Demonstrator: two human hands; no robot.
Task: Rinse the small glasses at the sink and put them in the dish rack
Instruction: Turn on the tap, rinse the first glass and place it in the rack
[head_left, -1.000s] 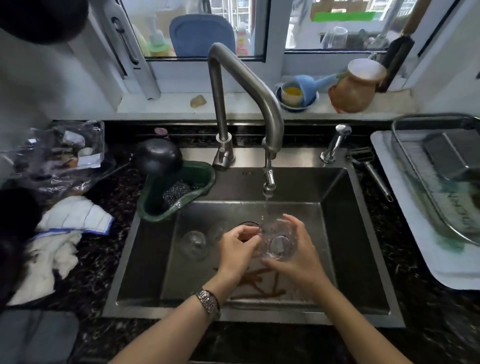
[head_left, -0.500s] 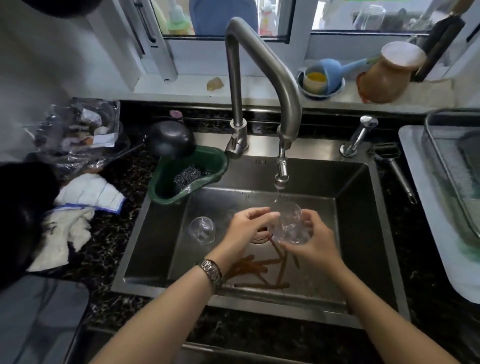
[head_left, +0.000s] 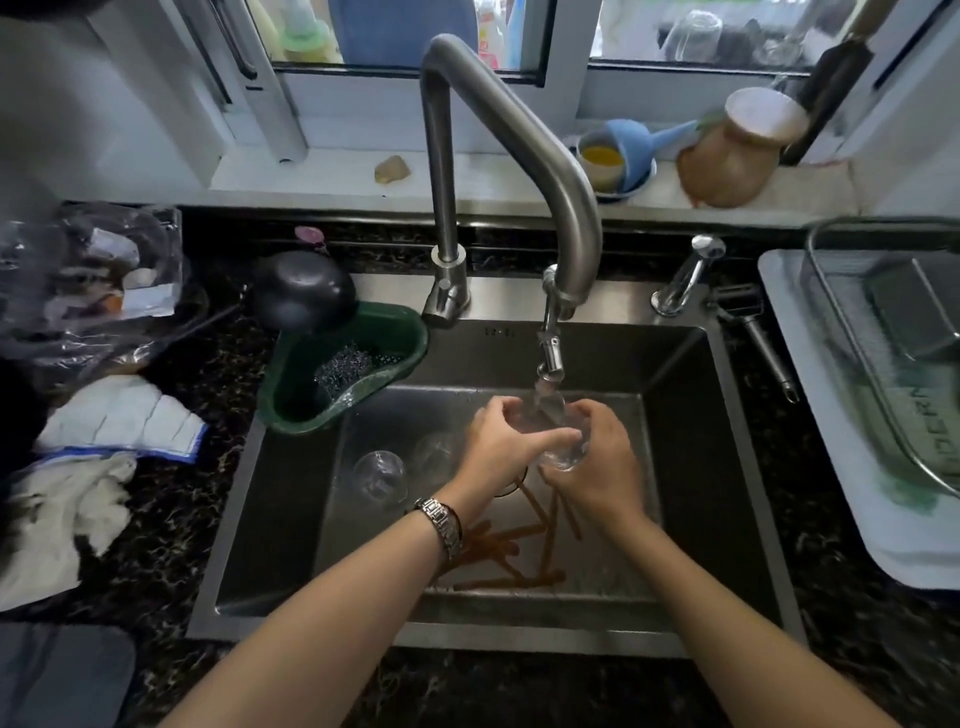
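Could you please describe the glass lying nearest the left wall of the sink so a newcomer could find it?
Start at the steel sink and look at its floor, left of the hands. The small glass lies there, untouched; unlike its fainter neighbour, it sits farthest left, below the green corner strainer.

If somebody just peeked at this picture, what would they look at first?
Probably the two hands in the middle of the sink, the left hand and right hand, wrapped around a small glass under water running from the big bent faucet. Next, the other glasses lying on the sink floor to the left, and the orange strips near the front.
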